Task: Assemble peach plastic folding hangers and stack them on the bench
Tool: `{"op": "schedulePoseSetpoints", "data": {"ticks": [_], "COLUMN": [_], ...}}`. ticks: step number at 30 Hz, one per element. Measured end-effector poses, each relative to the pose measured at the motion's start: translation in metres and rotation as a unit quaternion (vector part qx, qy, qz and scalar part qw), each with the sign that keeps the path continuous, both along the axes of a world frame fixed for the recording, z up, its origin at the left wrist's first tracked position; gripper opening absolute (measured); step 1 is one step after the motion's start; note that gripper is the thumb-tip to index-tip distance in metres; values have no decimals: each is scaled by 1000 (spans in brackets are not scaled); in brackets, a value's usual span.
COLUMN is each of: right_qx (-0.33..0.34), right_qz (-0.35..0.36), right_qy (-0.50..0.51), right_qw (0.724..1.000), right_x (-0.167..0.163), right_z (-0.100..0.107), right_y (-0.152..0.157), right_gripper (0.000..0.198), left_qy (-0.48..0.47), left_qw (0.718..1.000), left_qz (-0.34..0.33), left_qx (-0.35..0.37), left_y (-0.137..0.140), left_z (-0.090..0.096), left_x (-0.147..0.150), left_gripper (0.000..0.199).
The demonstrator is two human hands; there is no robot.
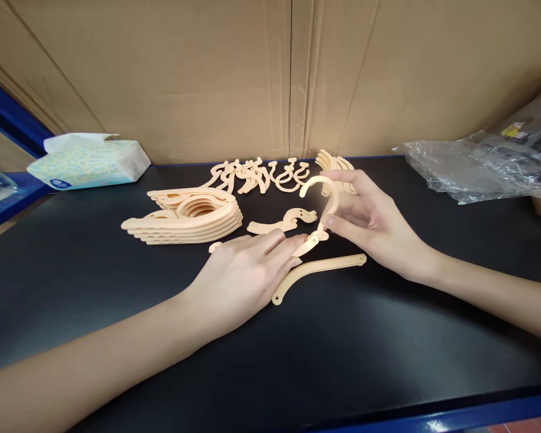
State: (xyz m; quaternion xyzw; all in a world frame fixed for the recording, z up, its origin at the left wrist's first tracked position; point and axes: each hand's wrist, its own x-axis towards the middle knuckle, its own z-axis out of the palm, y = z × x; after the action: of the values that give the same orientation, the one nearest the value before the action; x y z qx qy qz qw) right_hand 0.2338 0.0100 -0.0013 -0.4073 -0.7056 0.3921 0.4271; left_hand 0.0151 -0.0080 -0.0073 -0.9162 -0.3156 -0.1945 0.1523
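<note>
My right hand (pixel 374 225) pinches a cream plastic hanger hook (pixel 332 195) between thumb and fingers, curved end up and to the left. The hook's lower end meets the holed end of a hanger arm (pixel 307 245); whether they are joined I cannot tell. Closed over that arm is my left hand (pixel 247 267), which hides most of it. A loose curved hanger arm (pixel 320 272) lies on the table in front, close by the left fingers. Just behind the hands rests another hanger piece (pixel 282 222) with a notched, curled end.
A stack of folded hangers (pixel 187 222) stands at left. Several loose hooks (pixel 288 175) and more arm pieces (pixel 331 161) lie along the back of the black table (pixel 297 361). A tissue pack (pixel 90 162) sits back left, clear plastic bags (pixel 464 168) at right. Cardboard (pixel 207 78) walls the back.
</note>
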Motion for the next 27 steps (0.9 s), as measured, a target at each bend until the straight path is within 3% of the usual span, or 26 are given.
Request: {"op": "schedulePoseSetpoints", "data": {"ticks": [15, 27], "right_qx": [-99, -124], "right_qz": [20, 23], "right_qy": [33, 49], "right_qw": [994, 991], "right_x": [1, 0], "right_z": [-5, -4], "right_y": [9, 11], "right_gripper": [52, 53], "left_qy": [-16, -16], "left_qw": [999, 997], "left_qz": [-10, -17], "left_qx": [-49, -68], "left_y": [3, 2], "left_z": [0, 0], "left_x": [-1, 0], "left_gripper": [27, 30]}}
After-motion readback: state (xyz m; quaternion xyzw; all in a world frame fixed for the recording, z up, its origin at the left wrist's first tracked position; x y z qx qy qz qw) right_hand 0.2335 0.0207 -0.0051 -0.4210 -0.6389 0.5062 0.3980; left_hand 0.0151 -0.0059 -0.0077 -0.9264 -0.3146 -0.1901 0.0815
